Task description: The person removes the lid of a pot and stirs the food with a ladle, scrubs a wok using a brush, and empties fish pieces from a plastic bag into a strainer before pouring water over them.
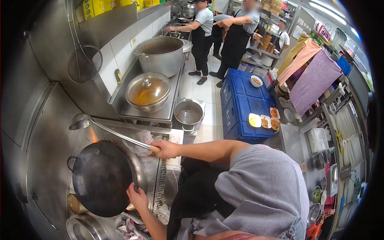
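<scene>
My right hand [167, 149] is closed around the wooden end of a long metal ladle [116, 133]. The ladle's bowl hangs beyond the wok's far upper edge. With my left hand [138, 198] I grip the near edge of a dark wok [102, 180], fingers at its rim. The wok looks tilted over the burner, and no food shows in it. Orange flame [93, 135] rises beside its upper edge. A small loop handle [70, 163] sticks out on its far side. A crumpled plastic bag [139, 142] lies below the ladle's handle.
A lidded pan [148, 94], a large stockpot [162, 56] and a smaller pot [188, 114] stand beyond the stove. Small dishes of food [265, 121] sit on a blue chest [240, 98]. Several people work farther back. A strainer [85, 64] hangs on the wall.
</scene>
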Motion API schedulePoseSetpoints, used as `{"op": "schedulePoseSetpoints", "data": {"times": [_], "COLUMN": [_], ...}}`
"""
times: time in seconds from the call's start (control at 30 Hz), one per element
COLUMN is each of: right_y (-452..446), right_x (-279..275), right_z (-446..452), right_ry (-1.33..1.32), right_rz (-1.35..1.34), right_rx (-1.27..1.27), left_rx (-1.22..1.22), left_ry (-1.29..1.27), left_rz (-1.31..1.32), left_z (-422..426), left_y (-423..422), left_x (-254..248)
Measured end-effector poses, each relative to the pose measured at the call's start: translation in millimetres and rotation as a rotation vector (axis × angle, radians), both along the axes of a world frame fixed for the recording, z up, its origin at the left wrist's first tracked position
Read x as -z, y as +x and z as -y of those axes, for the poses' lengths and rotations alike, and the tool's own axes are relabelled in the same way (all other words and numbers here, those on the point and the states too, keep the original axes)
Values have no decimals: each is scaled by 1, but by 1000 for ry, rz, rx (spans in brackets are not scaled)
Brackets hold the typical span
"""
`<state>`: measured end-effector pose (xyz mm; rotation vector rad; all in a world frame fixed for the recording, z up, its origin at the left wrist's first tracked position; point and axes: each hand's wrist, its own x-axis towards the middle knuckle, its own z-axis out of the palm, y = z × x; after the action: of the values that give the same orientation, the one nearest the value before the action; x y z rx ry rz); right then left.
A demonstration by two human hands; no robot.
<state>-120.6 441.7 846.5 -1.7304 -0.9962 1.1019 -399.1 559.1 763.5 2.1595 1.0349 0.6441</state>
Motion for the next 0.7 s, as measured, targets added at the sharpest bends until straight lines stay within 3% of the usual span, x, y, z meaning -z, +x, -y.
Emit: {"op": "schedulePoseSetpoints", "data": {"times": [0.07,0.17,0.2,0.23,0.27,0.3,0.33,0.37,0.4,0.47,0.53,0.7], "right_y": [-2,-21,-29,-44,-50,-96,-125,-171,-204,-257,-322,-445], "right_x": [9,5,6,30,75,5,24,-1,-31,-41,-22,39], "right_z": [-4,-31,-48,-69,-100,-110,-141,-155,-161,-197,-238,-267], "right_ry": [80,163,37,116,188,27,73,65,70,4,-63,32], "right_rz": [128,124,-81,45,-244,-92,-413,-448,-462,-584,-569,-108], "right_rx": [10,-148,-224,-211,-342,-375,-429,-495,-508,-674,-710,-845], "left_rx": [-99,-175,-277,-236,-272,-333,-322,-328,-171,-350,-347,-764], "left_ry": [-20,95,85,35,271,230,310,252,-2,378,158,-114], "left_rz": [-148,-104,-165,-254,-141,-280,-373,-477,-488,-17,29,92], "left_z": [2,0,7,9,3,0,-7,3,8,53,85,196], "left_y": [7,14,22,23,23,24,22,22,18,-8,-52,-142], "left_x": [-3,-13,-23,-34,17,34,55,35,-5,-22,-10,-36]}}
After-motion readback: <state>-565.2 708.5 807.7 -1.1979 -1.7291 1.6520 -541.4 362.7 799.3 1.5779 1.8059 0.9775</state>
